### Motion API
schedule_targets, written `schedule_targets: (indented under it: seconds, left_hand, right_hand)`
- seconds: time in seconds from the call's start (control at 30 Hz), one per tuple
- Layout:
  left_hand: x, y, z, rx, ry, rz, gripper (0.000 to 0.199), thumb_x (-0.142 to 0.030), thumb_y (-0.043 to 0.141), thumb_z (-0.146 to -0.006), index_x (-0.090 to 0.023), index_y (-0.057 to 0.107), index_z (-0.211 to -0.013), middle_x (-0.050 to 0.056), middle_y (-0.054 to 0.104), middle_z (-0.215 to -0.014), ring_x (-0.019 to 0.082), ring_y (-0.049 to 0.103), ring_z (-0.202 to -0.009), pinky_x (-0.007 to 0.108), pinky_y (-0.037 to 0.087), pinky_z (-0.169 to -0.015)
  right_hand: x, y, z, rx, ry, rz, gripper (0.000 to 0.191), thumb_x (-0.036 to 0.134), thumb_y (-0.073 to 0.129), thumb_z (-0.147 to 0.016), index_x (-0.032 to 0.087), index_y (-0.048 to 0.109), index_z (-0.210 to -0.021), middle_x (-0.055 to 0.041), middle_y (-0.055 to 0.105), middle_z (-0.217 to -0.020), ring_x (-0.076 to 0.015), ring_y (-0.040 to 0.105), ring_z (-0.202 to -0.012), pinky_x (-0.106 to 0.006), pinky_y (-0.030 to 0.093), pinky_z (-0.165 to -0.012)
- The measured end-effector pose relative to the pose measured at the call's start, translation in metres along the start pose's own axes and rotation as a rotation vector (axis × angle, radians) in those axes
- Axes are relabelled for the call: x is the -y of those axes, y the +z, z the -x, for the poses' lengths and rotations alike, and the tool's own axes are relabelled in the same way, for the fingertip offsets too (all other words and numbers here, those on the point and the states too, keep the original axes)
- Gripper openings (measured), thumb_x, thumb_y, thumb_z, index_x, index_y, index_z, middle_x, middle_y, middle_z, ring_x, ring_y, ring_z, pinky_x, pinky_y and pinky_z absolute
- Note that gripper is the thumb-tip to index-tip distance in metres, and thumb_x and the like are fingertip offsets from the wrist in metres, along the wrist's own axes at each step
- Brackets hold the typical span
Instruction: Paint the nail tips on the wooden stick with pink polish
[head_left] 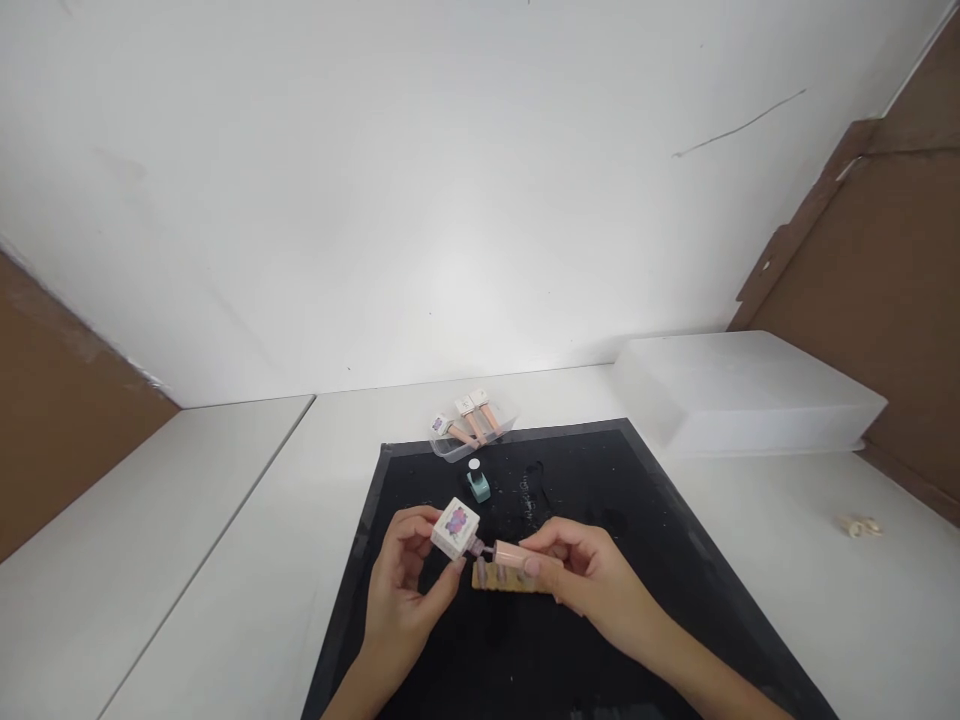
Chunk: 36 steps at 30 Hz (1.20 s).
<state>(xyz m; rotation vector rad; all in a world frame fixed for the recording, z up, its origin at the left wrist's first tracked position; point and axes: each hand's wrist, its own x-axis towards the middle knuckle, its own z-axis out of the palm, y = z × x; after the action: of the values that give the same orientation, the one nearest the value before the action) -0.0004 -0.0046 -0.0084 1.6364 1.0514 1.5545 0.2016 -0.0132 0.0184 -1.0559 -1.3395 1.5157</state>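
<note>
My left hand [409, 575] is closed on a white square nail polish bottle [454, 528] with a purple and pink flower print, tilted so its neck faces right. Between the fingers of my right hand [585, 570] is the long rose-coloured brush cap [514, 555]. Its thin stem reaches to the bottle's mauve neck; whether the brush tip is inside cannot be made out. Just beneath both hands lies a small yellowish strip [491, 576] bearing several mauve nail tips, partly hidden by the cap and my right hand.
A teal bottle with a white cap [478, 482] stands on the black mat [600, 640]. Behind it, a clear tray [450, 452] holds several similar polish bottles. At the right are a translucent white box [757, 400] and small cream-coloured pieces [860, 526]. A white wall rises behind.
</note>
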Motion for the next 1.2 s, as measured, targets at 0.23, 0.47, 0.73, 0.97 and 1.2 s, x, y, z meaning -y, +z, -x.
schedule_targets:
  seconds: [0.23,0.47,0.73,0.97,1.2]
  left_hand:
    - [0.000,-0.005,-0.005,-0.050,-0.230,0.219,0.022,-0.017,0.064,-0.073,-0.022,0.051,-0.089,0.000,0.057,-0.090,0.012,0.060,-0.084,0.023,0.049,-0.078]
    - [0.000,-0.004,-0.007,-0.064,-0.287,0.275,0.023,-0.020,0.068,-0.070,-0.021,0.054,-0.089,0.001,0.063,-0.089,0.013,0.062,-0.085,0.024,0.049,-0.078]
    - [-0.004,-0.008,-0.010,-0.086,-0.257,0.253,0.023,-0.023,0.067,-0.071,-0.021,0.051,-0.089,0.001,0.062,-0.088,0.015,0.063,-0.083,0.028,0.051,-0.076]
    - [-0.010,-0.018,-0.012,-0.120,-0.232,0.245,0.022,-0.022,0.064,-0.073,-0.021,0.050,-0.091,0.002,0.061,-0.090,0.015,0.062,-0.087,0.028,0.049,-0.079]
    - [-0.016,-0.027,-0.014,-0.147,-0.216,0.276,0.024,-0.023,0.064,-0.074,-0.021,0.049,-0.092,0.003,0.065,-0.091,0.016,0.064,-0.085,0.030,0.049,-0.078]
  right_hand:
    - [0.004,-0.007,-0.003,-0.080,0.068,-0.104,0.032,0.046,0.069,-0.068,0.014,0.066,-0.070,0.0060,0.048,-0.047,-0.0025,0.032,-0.035,-0.017,0.021,-0.033]
    - [0.006,-0.004,-0.004,-0.038,0.087,-0.174,0.032,0.045,0.066,-0.073,0.013,0.065,-0.072,0.0019,0.057,-0.054,-0.0020,0.033,-0.036,-0.016,0.021,-0.034]
    - [0.002,-0.008,-0.005,-0.094,0.061,-0.388,0.037,0.048,0.059,-0.079,0.019,0.060,-0.103,0.0036,0.039,-0.067,-0.0068,0.034,-0.049,-0.019,0.025,-0.040]
    - [-0.013,-0.025,-0.039,-0.050,-0.064,0.226,0.032,0.049,0.044,-0.087,0.019,0.047,-0.077,0.0072,0.026,-0.062,-0.0078,0.025,-0.047,-0.021,0.026,-0.043]
    - [-0.033,-0.014,-0.094,0.050,-0.184,0.401,0.016,0.033,0.055,-0.082,0.018,0.052,-0.079,0.0012,0.052,-0.076,-0.0152,0.049,-0.069,-0.028,0.041,-0.064]
